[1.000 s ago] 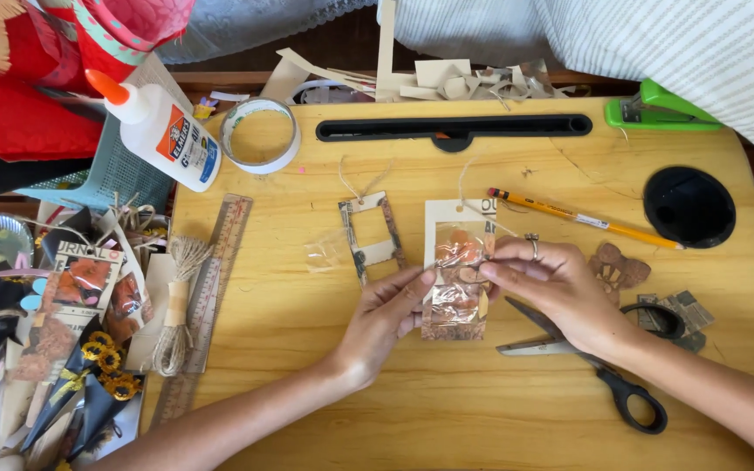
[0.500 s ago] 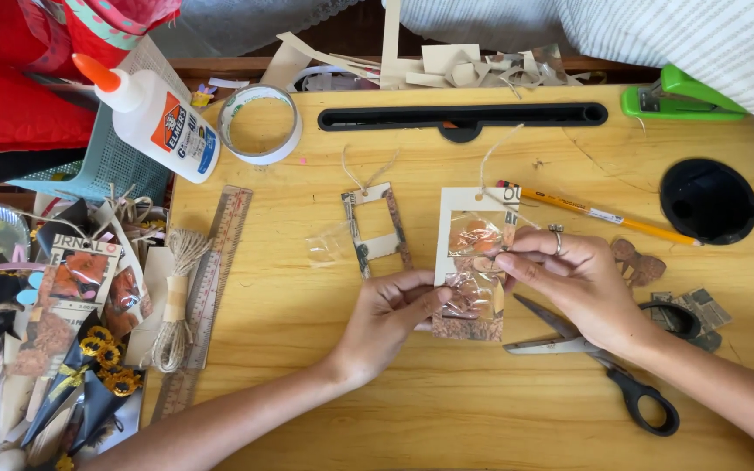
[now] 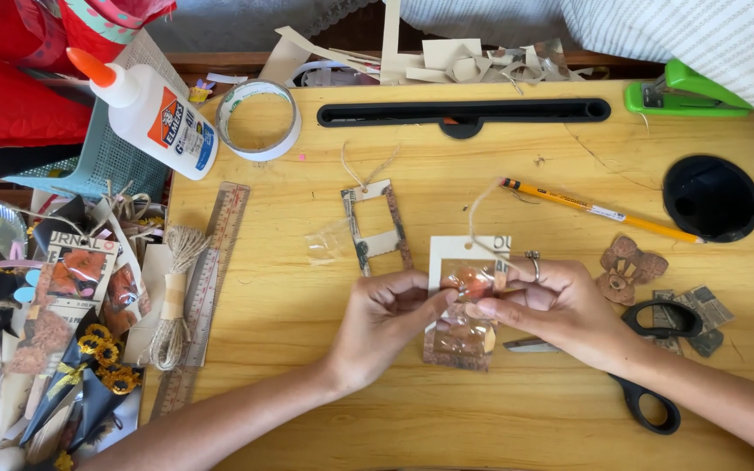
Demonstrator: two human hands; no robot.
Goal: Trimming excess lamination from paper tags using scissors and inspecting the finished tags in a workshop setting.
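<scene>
Both my hands meet over the middle of the wooden surface (image 3: 307, 366). My left hand (image 3: 386, 318) pinches the left edge of a small clear plastic sleeve (image 3: 462, 324) holding brownish-orange paper scraps; my right hand (image 3: 551, 305), ring on 1 finger, pinches its upper right corner. Fingers of both hands are closed on the sleeve, which is lifted slightly above a cream tag (image 3: 464, 250) with a twine loop.

Handling, my judgement: the sleeve looks very light, thin, floppy and glossy, so likely slippery; it would crease or tear if pulled hard. Best held at the edges or corners with fingertip pinches, not the middle, where the loose contents could shift.

Surroundings: a small paper frame (image 3: 377, 228) with string lies just beyond my left hand, with a scrap of clear film (image 3: 323, 247) beside it. Black-handled scissors (image 3: 647, 366) lie under and beside my right wrist, blades pointing towards the sleeve: the nearest obstruction. A brown paper flower (image 3: 628, 269) and a yellow pencil (image 3: 599, 211) sit to the right. Further off: ruler (image 3: 207, 288), twine bundle (image 3: 172, 301), tape roll (image 3: 259, 119), glue bottle (image 3: 154, 113), green stapler (image 3: 682, 92), black round lid (image 3: 710, 199).
</scene>
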